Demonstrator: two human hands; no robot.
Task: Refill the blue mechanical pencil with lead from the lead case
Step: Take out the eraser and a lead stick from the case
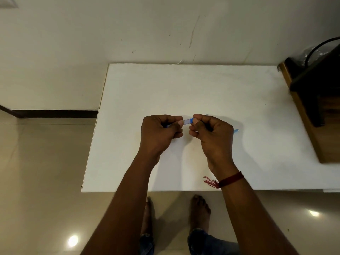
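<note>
Bare feet (199, 207) stand on the tiled floor (46, 172) below the white table's (128, 162) near edge; a red thread (230, 180) circles the right wrist; over the table's middle the left hand (160, 132) and right hand (211, 133) nearly meet, both curled, fingertips pinching a pale blue tube (188, 121) between them; whether that is the lead case I cannot tell; the blue pencil (236, 130) pokes out past the right hand; a dark wooden stand (309, 107) sits far right.
</note>
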